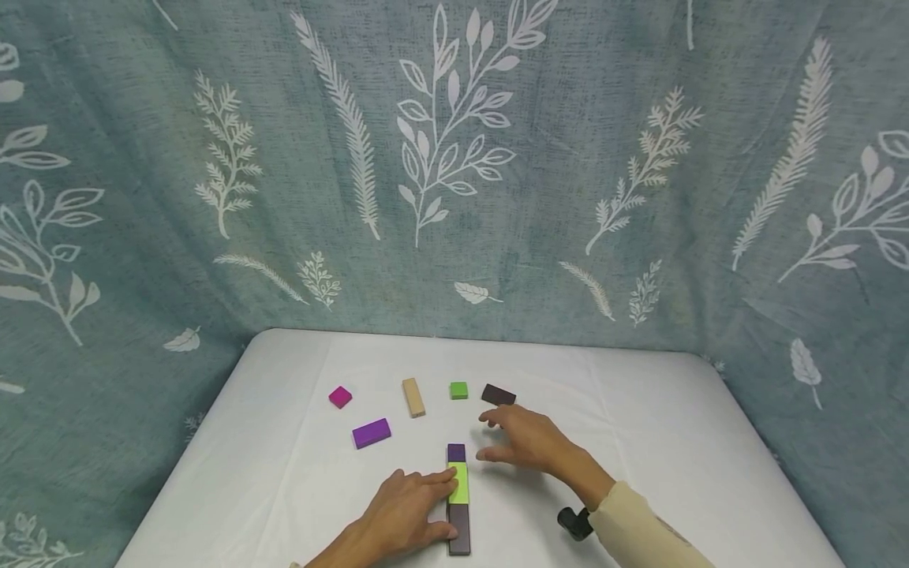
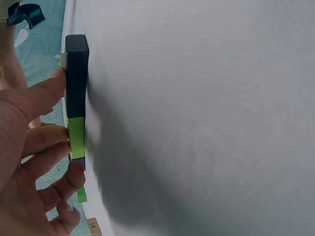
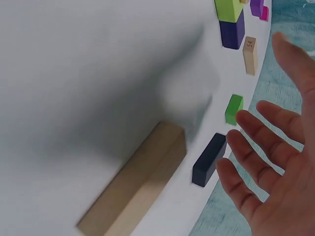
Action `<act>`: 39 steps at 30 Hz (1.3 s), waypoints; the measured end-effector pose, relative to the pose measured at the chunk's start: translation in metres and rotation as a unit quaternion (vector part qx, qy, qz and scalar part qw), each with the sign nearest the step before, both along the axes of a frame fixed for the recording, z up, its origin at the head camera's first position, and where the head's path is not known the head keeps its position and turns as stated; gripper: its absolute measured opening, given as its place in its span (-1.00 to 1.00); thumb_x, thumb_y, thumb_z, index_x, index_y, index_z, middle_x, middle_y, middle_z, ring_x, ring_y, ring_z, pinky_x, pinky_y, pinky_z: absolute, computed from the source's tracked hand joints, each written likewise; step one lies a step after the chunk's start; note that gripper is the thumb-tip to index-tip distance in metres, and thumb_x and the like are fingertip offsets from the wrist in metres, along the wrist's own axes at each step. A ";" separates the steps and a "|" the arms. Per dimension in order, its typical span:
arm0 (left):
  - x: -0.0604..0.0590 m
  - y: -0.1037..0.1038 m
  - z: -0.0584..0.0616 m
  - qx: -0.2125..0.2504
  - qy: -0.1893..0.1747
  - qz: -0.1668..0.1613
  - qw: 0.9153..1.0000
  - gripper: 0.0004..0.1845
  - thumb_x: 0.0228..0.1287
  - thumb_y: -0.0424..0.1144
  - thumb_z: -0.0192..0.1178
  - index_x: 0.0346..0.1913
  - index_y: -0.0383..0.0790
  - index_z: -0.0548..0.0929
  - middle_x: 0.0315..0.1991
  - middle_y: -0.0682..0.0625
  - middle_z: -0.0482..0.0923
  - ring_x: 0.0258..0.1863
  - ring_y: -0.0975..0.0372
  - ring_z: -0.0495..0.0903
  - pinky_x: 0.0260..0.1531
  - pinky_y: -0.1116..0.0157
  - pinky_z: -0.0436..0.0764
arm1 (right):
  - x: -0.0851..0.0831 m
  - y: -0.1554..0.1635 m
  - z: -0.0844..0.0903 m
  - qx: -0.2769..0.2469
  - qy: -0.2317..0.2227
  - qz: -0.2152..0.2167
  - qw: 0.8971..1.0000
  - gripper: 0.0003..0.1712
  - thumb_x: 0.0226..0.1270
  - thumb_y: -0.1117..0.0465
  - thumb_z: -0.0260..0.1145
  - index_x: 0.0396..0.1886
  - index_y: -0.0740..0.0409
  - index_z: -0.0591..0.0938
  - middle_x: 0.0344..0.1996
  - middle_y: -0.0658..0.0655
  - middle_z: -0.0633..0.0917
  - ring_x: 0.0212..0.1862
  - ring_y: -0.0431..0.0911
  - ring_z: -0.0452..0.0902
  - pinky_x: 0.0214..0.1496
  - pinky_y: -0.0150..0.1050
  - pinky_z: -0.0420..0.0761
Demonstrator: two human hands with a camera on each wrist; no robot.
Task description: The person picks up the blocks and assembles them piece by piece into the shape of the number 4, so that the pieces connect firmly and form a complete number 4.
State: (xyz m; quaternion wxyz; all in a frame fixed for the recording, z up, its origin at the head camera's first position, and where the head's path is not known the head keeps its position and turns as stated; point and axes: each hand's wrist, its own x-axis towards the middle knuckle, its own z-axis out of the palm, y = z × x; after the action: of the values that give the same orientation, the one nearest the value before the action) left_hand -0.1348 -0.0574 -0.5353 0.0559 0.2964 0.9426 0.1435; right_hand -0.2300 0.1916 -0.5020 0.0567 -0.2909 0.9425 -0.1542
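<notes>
Three blocks stand end to end in a row: a small dark purple block (image 1: pixel 457 452), a lime green block (image 1: pixel 461 491) and a longer dark grey block (image 1: pixel 461 536). My left hand (image 1: pixel 406 511) rests along the row, its fingertips on the lime block and its thumb on the dark grey block (image 2: pixel 76 78). My right hand (image 1: pixel 529 440) hovers to the right of the row with fingers spread, holding nothing. Just beyond its fingertips lies a black block (image 1: pixel 499 394). A long plain wooden block (image 3: pixel 140 182) shows large in the right wrist view.
Farther back on the white table (image 1: pixel 284 371) lie a magenta cube (image 1: pixel 340 397), a purple block (image 1: pixel 372 433), a light wooden block (image 1: pixel 413 397) and a small green block (image 1: pixel 458 390). A leaf-patterned curtain (image 1: pixel 341 197) hangs behind and on both sides.
</notes>
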 end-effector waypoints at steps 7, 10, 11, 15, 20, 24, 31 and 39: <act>0.000 0.000 0.001 0.002 -0.004 0.002 1.000 -0.29 0.14 0.28 0.37 0.30 0.01 0.64 0.37 0.20 0.47 0.04 0.19 0.64 -0.13 0.14 0.50 | 0.010 0.023 -0.007 -0.016 0.035 -0.004 0.999 -0.02 -0.05 -0.37 0.55 0.28 0.12 0.58 0.02 0.09 0.67 0.05 0.04 0.58 0.02 0.05 0.58; 0.001 0.000 0.001 0.003 0.001 0.002 1.000 -0.29 0.14 0.27 0.38 0.30 0.00 0.63 0.37 0.19 0.47 0.04 0.19 0.64 -0.11 0.13 0.51 | 0.014 0.033 -0.012 -0.018 0.056 -0.005 0.998 0.04 -0.11 -0.38 0.57 0.30 0.14 0.55 0.05 0.13 0.66 0.06 0.08 0.58 0.04 0.07 0.57; 0.002 0.000 0.000 0.004 0.003 0.002 1.000 -0.29 0.14 0.27 0.38 0.30 0.00 0.63 0.37 0.20 0.46 0.05 0.18 0.64 -0.08 0.11 0.51 | 0.016 0.036 -0.013 -0.021 0.059 -0.007 0.998 0.05 -0.12 -0.37 0.58 0.30 0.14 0.55 0.06 0.14 0.65 0.07 0.08 0.58 0.04 0.08 0.56; 0.003 0.000 0.000 0.009 0.016 0.001 1.000 -0.29 0.13 0.26 0.39 0.29 -0.02 0.64 0.37 0.19 0.47 0.06 0.16 0.65 -0.01 0.01 0.53 | 0.021 0.048 -0.019 -0.032 0.055 -0.018 0.998 0.08 -0.12 -0.38 0.58 0.33 0.13 0.53 0.08 0.13 0.64 0.08 0.09 0.56 0.05 0.10 0.55; 0.004 0.000 0.000 0.013 0.020 0.000 1.000 -0.29 0.13 0.25 0.40 0.29 -0.03 0.64 0.37 0.19 0.47 0.07 0.15 0.65 0.00 0.00 0.53 | 0.025 0.056 -0.024 -0.034 0.045 -0.034 0.998 0.08 -0.13 -0.38 0.58 0.33 0.13 0.53 0.05 0.09 0.64 0.04 0.03 0.55 0.05 0.10 0.53; 0.004 0.000 0.002 0.018 0.022 -0.002 1.000 -0.29 0.12 0.25 0.40 0.28 -0.03 0.65 0.36 0.18 0.48 0.03 0.17 0.65 -0.12 0.13 0.51 | 0.027 0.060 -0.027 -0.028 0.041 -0.047 0.998 0.09 -0.15 -0.39 0.58 0.31 0.14 0.54 0.05 0.08 0.64 -0.02 -0.04 0.53 0.04 0.06 0.52; 0.004 -0.001 0.002 0.018 0.016 0.001 1.000 -0.29 0.12 0.26 0.40 0.29 -0.02 0.64 0.37 0.19 0.47 0.06 0.17 0.64 -0.11 0.13 0.50 | 0.031 0.068 -0.030 -0.016 0.030 -0.062 0.997 -0.03 -0.09 -0.36 0.57 0.24 0.14 0.60 0.02 0.06 0.65 -0.11 -0.13 0.50 -0.05 -0.02 0.54; 0.004 -0.001 0.002 0.021 0.004 0.001 1.000 -0.29 0.13 0.22 0.42 0.30 -0.03 0.63 0.37 0.19 0.47 0.10 0.14 0.63 0.07 -0.12 0.50 | 0.033 0.075 -0.036 -0.028 0.046 -0.052 0.997 -0.25 0.02 -0.29 0.54 0.12 0.05 0.68 -0.06 -0.06 0.64 -0.15 -0.20 0.47 -0.14 -0.17 0.53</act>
State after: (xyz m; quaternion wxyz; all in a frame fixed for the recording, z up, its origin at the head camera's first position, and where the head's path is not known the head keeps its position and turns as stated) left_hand -0.1309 -0.0584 -0.5329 0.0458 0.2972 0.9399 0.1617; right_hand -0.1965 0.2662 -0.5377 -0.0027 -0.2499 0.9532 -0.1701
